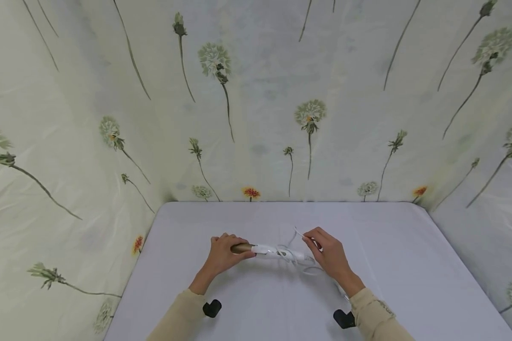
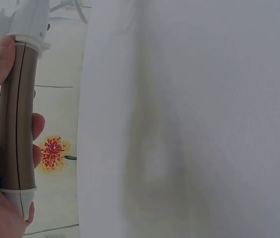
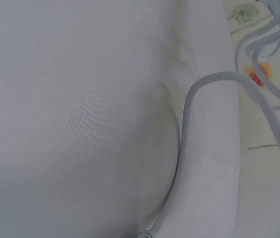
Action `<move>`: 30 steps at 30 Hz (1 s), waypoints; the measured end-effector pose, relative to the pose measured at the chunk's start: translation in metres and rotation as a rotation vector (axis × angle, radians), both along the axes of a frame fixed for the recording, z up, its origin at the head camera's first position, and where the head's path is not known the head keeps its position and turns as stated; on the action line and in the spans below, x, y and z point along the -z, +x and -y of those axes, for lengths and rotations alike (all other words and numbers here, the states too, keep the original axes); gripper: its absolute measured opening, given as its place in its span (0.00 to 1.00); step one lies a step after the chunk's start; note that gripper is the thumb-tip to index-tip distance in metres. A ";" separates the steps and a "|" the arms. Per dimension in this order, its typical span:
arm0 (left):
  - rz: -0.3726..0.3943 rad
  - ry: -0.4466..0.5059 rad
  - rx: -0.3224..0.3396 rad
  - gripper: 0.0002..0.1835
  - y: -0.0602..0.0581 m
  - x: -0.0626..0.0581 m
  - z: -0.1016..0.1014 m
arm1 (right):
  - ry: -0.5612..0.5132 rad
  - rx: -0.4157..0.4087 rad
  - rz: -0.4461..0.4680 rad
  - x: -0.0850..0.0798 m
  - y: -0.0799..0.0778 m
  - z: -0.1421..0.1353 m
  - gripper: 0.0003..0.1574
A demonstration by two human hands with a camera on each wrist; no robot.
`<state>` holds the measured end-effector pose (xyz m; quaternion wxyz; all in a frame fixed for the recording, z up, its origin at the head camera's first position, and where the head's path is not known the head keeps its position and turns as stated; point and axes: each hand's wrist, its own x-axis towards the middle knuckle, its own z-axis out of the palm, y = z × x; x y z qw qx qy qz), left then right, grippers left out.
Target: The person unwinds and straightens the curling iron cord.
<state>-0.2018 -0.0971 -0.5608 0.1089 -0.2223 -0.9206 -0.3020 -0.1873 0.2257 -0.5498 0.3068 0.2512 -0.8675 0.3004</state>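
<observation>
My left hand [image 1: 223, 255] grips a hair curling iron [image 1: 262, 249] by its bronze barrel, thumb and fingers wrapped round it. In the left wrist view the barrel [image 2: 22, 119] shows a lengthwise seam, a row of small holes and a white tip. The white handle points to the right, with a pale power cord [image 1: 313, 271] looped around it. My right hand [image 1: 330, 253] pinches a stretch of that cord between thumb and fingers, just past the handle's end. In the right wrist view, the cord [image 3: 219, 77] arches over and runs down towards the bottom edge; the right hand is out of that view.
A white cloth-covered table [image 1: 256, 303] lies beneath both hands. Around its back and sides hangs a pale curtain [image 1: 256, 94] printed with dandelions and orange flowers. Small black pieces [image 1: 212, 309] show beside both beige sleeves [image 1: 176, 315].
</observation>
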 end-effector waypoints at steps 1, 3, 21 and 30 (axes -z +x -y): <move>0.004 0.002 0.003 0.21 0.000 0.000 0.000 | 0.004 0.009 0.004 0.001 0.000 0.000 0.06; 0.020 0.011 0.011 0.21 0.001 0.000 -0.001 | 0.015 0.033 0.011 0.002 -0.001 -0.001 0.05; 0.112 0.066 0.059 0.19 0.002 -0.001 0.003 | 0.156 0.178 0.302 0.024 -0.001 -0.005 0.03; 0.108 0.094 0.020 0.20 -0.001 -0.001 0.000 | 0.197 0.123 0.561 0.035 0.008 -0.005 0.25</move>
